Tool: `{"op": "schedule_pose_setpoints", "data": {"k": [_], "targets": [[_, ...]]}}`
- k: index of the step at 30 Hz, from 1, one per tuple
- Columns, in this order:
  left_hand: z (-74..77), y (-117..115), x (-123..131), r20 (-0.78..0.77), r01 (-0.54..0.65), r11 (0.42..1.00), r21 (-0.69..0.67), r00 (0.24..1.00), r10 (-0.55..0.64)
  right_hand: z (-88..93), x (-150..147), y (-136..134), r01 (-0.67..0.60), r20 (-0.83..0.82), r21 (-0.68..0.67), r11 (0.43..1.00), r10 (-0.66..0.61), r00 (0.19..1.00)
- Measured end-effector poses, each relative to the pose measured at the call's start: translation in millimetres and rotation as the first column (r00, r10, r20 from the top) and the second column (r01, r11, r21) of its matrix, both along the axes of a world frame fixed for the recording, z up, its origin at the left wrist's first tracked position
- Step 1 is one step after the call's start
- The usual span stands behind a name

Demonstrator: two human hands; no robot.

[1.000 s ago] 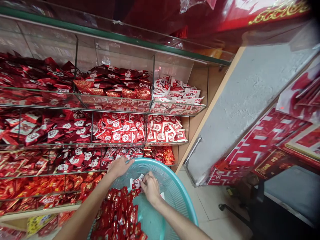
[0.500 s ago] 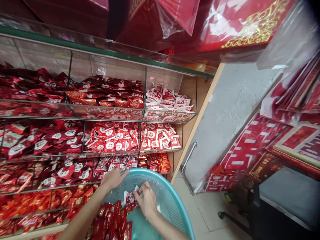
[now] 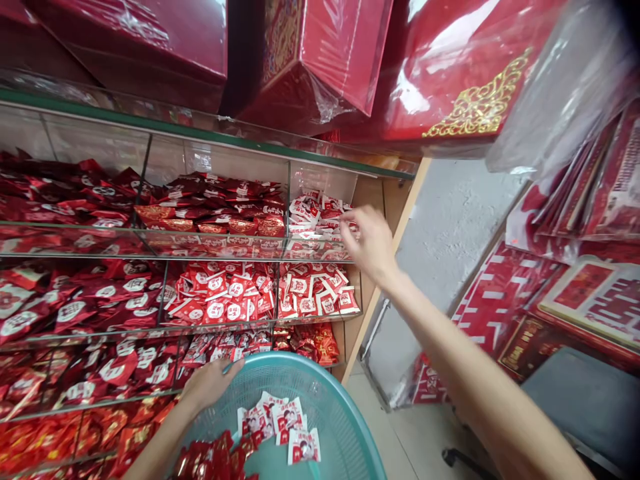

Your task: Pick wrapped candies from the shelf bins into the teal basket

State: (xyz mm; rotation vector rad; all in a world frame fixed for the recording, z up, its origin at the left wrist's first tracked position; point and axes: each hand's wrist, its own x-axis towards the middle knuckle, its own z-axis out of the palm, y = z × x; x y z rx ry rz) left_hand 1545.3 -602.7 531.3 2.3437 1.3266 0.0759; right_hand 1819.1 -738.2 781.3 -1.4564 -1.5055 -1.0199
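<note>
- Right hand [image 3: 369,241] was way up at the top-right shelf bin [image 3: 320,220]; fingers loosely spread over the white-and-red packets [image 3: 313,210] there; couldn't tell whether it actually had one pinched, since the fingertips were blurred
- Left hand [image 3: 210,383] was clamped on the rim of the teal basket [image 3: 345,417], holding it against the shelf
- Risk as I saw it: the basket was held by one hand only while the other reached high; a tilt looked likely to slide the loose stuff out
- Also that top bin was heaped near its clear front lip; a careless grab could have knocked packets down to the floor
- Basket held a few white-and-red sachets [image 3: 280,421] in the middle and a pile of dark red ones [image 3: 213,460] at the near-left edge
- Other bins: dark red wrappers [image 3: 220,203] beside the top one; red-and-white squares [image 3: 225,300] below
</note>
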Motion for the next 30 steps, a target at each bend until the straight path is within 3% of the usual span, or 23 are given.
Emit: {"op": "schedule_pose_setpoints", "data": {"k": [2, 5, 10, 15, 18, 24, 30], "targets": [[-0.3, 0.3, -1.6, 0.004, -0.002, 1.0, -0.005, 1.0, 0.002, 27.6, 27.3, 18.9, 0.103, 0.017, -0.073, 0.992, -0.102, 0.995], [-1.1, 1.4, -3.4, 0.002, -0.014, 1.0, -0.008, 1.0, 0.014, 51.7, 53.0, 45.6, 0.172, 0.055, -0.259, 0.951, -0.163, 0.985], [-1.6, 3.1, -5.7, -0.004, -0.03, 0.999, -0.016, 1.0, 0.03, 67.9, 67.0, 75.4, 0.194, -0.013, -0.463, 0.865, -0.225, 0.974], [-1.2, 5.1, -11.9, -0.012, -0.067, 0.997, -0.046, 0.998, 0.067, 74.7, 74.0, 84.6, 0.149, -0.034, -0.576, 0.804, -0.205, 0.978], [-1.6, 6.8, -15.4, -0.005, -0.071, 0.996, -0.052, 0.997, 0.071, 75.5, 77.1, 84.4, 0.123, -0.051, -0.598, 0.792, -0.191, 0.98], [-3.2, 8.4, -15.6, -0.004, -0.074, 0.996, -0.047, 0.997, 0.074, 73.9, 81.5, 84.2, 0.08, -0.055, -0.53, 0.844, -0.128, 0.99], [-7.4, 9.9, -12.4, -0.019, -0.08, 0.996, -0.041, 0.997, 0.079, 71.2, 75.7, 80.9, 0.123, 0.084, -0.432, 0.893, -0.095, 0.992]]}}
